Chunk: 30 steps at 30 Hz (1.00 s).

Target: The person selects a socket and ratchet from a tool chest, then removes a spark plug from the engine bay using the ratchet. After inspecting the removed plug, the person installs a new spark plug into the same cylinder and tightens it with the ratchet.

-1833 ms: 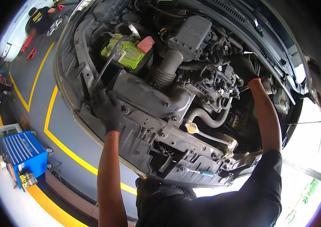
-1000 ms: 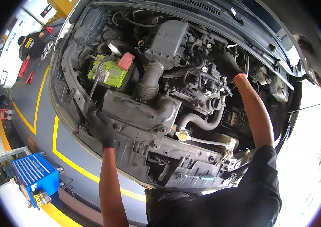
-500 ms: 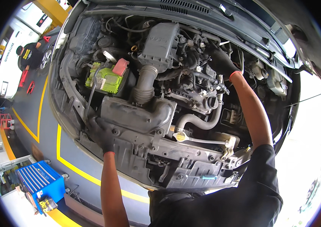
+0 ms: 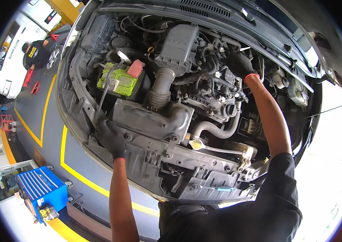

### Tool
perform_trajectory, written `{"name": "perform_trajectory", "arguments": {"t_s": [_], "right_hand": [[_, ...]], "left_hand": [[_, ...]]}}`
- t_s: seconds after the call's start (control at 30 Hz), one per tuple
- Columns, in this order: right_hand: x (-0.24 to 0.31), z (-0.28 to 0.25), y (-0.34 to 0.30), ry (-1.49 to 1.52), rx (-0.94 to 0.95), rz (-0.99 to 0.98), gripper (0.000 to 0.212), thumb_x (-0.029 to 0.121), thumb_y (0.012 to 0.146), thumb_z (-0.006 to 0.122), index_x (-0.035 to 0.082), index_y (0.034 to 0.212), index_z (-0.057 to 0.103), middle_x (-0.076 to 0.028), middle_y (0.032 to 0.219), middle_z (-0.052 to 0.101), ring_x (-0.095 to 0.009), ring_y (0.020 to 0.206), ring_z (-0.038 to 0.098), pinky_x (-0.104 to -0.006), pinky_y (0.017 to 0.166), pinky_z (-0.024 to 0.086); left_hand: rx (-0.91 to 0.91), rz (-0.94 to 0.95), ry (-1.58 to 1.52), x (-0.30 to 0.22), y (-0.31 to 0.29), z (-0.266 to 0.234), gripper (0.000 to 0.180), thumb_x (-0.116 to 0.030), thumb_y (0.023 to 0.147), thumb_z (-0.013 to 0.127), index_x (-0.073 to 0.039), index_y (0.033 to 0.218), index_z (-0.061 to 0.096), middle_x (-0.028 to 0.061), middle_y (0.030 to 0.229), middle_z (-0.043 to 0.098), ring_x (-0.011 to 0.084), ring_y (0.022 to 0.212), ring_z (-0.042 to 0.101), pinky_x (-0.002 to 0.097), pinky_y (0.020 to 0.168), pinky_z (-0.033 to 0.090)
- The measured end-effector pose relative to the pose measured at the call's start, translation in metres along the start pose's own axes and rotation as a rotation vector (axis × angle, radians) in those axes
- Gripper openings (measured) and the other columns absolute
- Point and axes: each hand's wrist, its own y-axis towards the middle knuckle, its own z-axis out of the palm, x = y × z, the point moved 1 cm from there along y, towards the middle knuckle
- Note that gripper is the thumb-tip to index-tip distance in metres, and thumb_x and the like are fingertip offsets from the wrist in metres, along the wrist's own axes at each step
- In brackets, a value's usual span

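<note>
My left hand (image 4: pixel 111 138), in a dark glove with a red cuff, rests on the front crossmember at the left of the engine bay. Its fingers look stretched out, beside the lower end of a thin grey rod (image 4: pixel 103 94) that runs down from the green-topped battery (image 4: pixel 119 82). To its right is the black air intake box (image 4: pixel 149 121). My right hand (image 4: pixel 239 64), gloved the same way, reaches far into the bay behind the engine (image 4: pixel 213 99). Its fingertips are lost among dark hoses and pipes, so what they touch is hidden.
The black air filter housing (image 4: pixel 177 45) stands between my arms, with the radiator cap (image 4: pixel 196 144) nearer. A teal-handled tool (image 4: pixel 223 188) lies on the front panel. A blue tool cabinet (image 4: pixel 44 189) stands at left; another person (image 4: pixel 36 54) crouches by a wheel.
The view has shifted slightly, so the engine bay sits a little further right and lower. Both hands stay in about the same places on the car.
</note>
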Motion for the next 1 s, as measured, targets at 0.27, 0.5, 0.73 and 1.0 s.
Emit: {"name": "perform_trajectory", "arguments": {"t_s": [0.27,0.5,0.73,1.0], "right_hand": [[-0.003,0.002,-0.004,0.040,-0.155,-0.093,0.038,0.039,0.097,0.076,0.010,0.121,0.079,-0.022,0.117,0.079,-0.045,0.113,0.076,-0.0572,0.097,0.059],[-0.014,0.013,-0.004,0.079,-0.233,-0.293,0.034,0.029,0.098,0.073,0.005,0.122,0.076,-0.025,0.136,0.074,-0.047,0.124,0.071,-0.0584,0.101,0.059],[-0.019,0.015,-0.003,0.027,-0.223,-0.350,0.040,0.022,0.092,0.073,0.004,0.129,0.074,-0.026,0.127,0.074,-0.047,0.118,0.073,-0.0562,0.102,0.059],[-0.026,0.016,-0.001,0.060,-0.231,-0.275,0.048,0.029,0.090,0.080,0.003,0.131,0.076,-0.029,0.130,0.074,-0.049,0.115,0.073,-0.0569,0.098,0.060]], "left_hand": [[0.036,-0.018,-0.061,-0.008,0.001,-0.009,0.038,-0.030,0.109,0.052,0.002,0.122,0.068,0.0276,0.128,0.066,0.0525,0.115,0.061,0.0613,0.102,0.047],[0.072,-0.044,0.018,-0.005,0.000,-0.003,0.043,-0.028,0.108,0.051,-0.003,0.141,0.063,0.0265,0.136,0.065,0.0501,0.123,0.061,0.0600,0.108,0.047],[0.049,-0.008,0.024,0.002,0.000,0.001,0.045,-0.029,0.108,0.051,-0.003,0.144,0.062,0.0264,0.142,0.064,0.0511,0.128,0.060,0.0602,0.110,0.046],[0.068,-0.032,0.006,-0.004,0.001,0.000,0.043,-0.029,0.109,0.051,-0.004,0.141,0.063,0.0257,0.142,0.064,0.0512,0.129,0.060,0.0604,0.111,0.045]]}}
